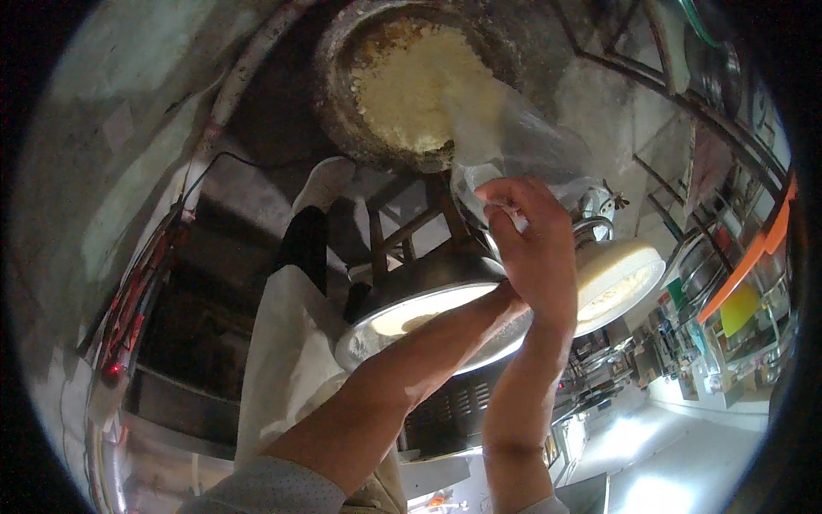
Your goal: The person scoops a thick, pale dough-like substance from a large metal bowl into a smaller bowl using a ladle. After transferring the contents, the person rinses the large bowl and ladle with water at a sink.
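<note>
My right hand (pixel 536 241) has its fingers and thumb closed on the edge of a clear plastic bag (pixel 539 141). The bag stretches up to a large round vessel (pixel 334 109) that holds a pale yellow, crumbly material (pixel 411 90). My left forearm crosses from the lower left and passes behind my right wrist; the left hand is hidden there, so its grip cannot be told. Below the hands, a wide metal basin (pixel 359 340) with pale contents lies behind my left forearm. A second round basin (pixel 655 266) with pale, grainy contents is to the right of my right wrist.
A dark stool frame (pixel 411 231) stands below the round vessel. White cloth (pixel 289 347) and a light shoe (pixel 327 180) are at the left, near a black cable (pixel 221 157). Metal bars (pixel 687 99), an orange edge (pixel 748 257) and crowded shelves (pixel 603 366) are at the right.
</note>
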{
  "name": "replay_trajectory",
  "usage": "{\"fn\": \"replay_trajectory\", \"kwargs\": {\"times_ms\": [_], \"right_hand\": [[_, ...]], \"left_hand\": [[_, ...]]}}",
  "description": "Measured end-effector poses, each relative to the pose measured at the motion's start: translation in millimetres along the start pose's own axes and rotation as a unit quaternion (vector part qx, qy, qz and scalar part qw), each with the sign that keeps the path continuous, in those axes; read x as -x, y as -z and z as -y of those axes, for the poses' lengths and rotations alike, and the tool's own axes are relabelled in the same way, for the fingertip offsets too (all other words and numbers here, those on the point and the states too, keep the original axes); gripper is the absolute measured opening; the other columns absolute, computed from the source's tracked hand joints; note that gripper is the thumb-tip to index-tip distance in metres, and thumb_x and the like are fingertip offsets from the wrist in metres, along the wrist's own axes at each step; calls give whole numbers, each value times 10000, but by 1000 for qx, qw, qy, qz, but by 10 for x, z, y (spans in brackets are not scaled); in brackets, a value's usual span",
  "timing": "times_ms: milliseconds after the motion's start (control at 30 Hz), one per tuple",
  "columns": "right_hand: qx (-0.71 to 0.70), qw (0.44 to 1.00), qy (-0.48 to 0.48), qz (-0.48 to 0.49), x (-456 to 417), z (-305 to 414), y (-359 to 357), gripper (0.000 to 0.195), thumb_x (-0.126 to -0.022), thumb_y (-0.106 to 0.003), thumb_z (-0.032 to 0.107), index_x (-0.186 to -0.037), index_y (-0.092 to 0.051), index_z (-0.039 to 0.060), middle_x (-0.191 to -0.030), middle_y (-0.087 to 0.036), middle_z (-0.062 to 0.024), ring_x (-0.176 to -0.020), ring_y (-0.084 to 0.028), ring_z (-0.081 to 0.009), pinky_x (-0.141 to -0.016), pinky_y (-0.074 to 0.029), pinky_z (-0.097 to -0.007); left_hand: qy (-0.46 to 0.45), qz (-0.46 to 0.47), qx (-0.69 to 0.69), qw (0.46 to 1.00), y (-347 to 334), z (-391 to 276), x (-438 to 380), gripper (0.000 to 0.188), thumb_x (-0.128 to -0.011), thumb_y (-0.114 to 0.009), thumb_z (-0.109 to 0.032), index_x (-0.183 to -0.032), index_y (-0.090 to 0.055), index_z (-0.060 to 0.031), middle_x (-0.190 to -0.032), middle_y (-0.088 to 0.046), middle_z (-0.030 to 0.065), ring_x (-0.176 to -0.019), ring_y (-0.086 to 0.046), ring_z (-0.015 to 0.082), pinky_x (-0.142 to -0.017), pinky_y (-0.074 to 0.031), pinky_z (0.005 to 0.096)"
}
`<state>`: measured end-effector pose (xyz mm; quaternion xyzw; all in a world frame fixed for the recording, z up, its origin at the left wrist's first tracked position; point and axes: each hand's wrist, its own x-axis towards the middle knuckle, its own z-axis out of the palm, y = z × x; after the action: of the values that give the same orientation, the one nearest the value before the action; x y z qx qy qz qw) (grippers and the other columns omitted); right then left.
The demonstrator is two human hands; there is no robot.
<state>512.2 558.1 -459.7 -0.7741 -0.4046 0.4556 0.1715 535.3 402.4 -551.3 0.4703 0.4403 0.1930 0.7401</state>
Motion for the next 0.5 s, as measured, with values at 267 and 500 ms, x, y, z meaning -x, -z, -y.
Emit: {"fn": "replay_trajectory", "kwargs": {"times_ms": [267,500], "right_hand": [[-130,990,-6,-49,115,-5,71,205,-774,-592,-59,-925,-676,51,-888,-644,-82,-815,-628,-188,-760,-499,-300],[-90,992,-44,-79,37,49,-21,135,-818,-627,-2,-938,-675,37,-882,-636,-96,-819,-636,-186,-743,-501,-295]], "left_hand": [[15,-3,30,999,-63,18,6,252,-865,-551,-74,-1092,-519,33,-956,-588,275,-875,-559,483,-756,-455,521],[7,-8,23,1000,-33,-19,7,245,-862,-546,-67,-1083,-516,34,-938,-590,277,-860,-561,491,-735,-458,528]]}}
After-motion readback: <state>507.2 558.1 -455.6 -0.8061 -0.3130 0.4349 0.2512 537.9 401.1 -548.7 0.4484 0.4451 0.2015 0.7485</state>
